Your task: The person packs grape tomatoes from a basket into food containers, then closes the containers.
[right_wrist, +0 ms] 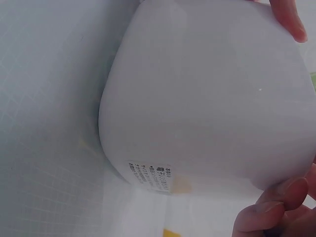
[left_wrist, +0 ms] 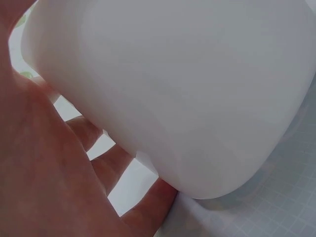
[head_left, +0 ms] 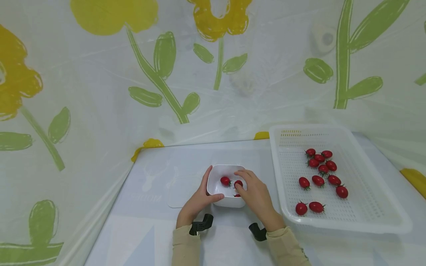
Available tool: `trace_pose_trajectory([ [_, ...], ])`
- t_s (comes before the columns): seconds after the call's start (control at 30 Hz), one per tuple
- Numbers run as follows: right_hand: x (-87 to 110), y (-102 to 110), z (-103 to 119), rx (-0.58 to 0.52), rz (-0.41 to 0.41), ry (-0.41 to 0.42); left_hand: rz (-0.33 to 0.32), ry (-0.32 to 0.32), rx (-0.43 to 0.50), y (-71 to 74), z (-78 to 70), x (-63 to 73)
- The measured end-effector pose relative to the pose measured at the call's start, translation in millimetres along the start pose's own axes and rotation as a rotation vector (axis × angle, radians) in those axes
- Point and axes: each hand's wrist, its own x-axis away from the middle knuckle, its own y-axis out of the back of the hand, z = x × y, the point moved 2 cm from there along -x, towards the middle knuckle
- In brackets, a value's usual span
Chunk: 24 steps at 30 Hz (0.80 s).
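A white square bowl [head_left: 227,202] stands on the table in front of me, with red cherry tomatoes [head_left: 225,181] inside. My left hand [head_left: 199,199] holds the bowl from its left side, thumb over the near rim. In the left wrist view, its fingers [left_wrist: 111,165] lie along the bowl's outer wall. Over the right rim, my right hand [head_left: 257,194] reaches in, with thumb and index finger apart around another cherry tomato [head_left: 238,183]. Part of a third tomato shows behind the near rim. In the right wrist view, curled fingers [right_wrist: 279,205] sit by the bowl's rim.
To the right stands a white perforated basket [head_left: 376,184] with several cherry tomatoes [head_left: 317,180] spread inside. A thin translucent square sheet or lid [head_left: 179,190] lies left of the bowl. Behind the table hangs a flower-printed curtain [head_left: 239,111].
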Motion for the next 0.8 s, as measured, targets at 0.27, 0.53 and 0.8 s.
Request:
trace_pose_trajectory([
  [0.27, -0.4, 0, 0, -0.023, -0.018, -0.023, 0.002, 0.013, -0.002, 0.2, -1.0, 0.9],
  [0.53, -0.9, 3, 4, -0.049, -0.047, -0.054, 0.003, 0.009, -0.005, 0.3, -1.4, 0.8],
  [0.8, 0.3, 19, 15, -0.14, -0.074, 0.061, 0.013, -0.004, 0.015, -0.2, -2.6, 0.8],
])
